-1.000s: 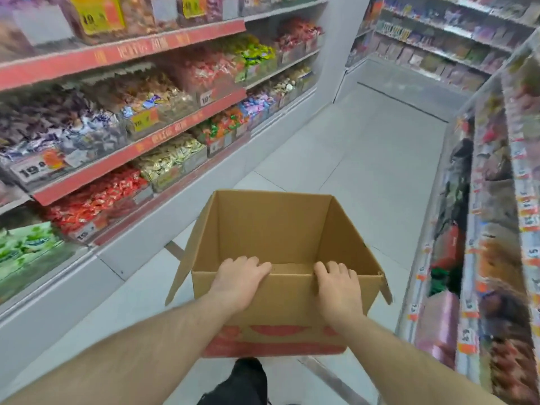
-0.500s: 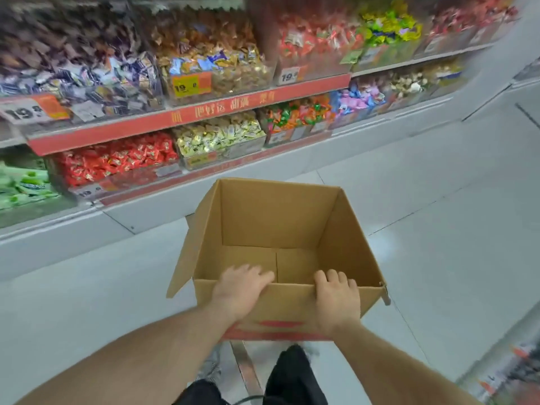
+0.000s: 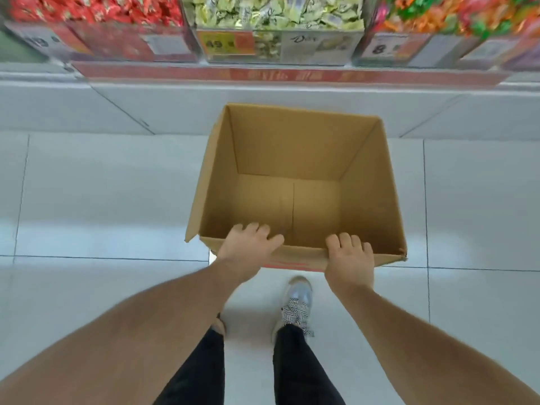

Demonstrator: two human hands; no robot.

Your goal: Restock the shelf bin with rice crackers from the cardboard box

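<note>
You grip the near wall of the cardboard box (image 3: 295, 159) with both hands: left hand (image 3: 248, 251) and right hand (image 3: 349, 263) each hook fingers over the rim into the box. The box is plain brown, top open, nothing visible inside, bottom seam showing, red print on the near outer face. It sits in front of you, over the white tile floor (image 3: 87, 200), just short of the shelf bin (image 3: 280, 45) of pale yellow-green wrapped snacks.

cardboard box (image 3: 295, 159) sits mid-frame, open side up, shelf bins (image 3: 279, 39) along the top edge behind it. left hand (image 3: 248, 252) and right hand (image 3: 349, 261) on its near rim, shoe (image 3: 296, 305) just below.
</note>
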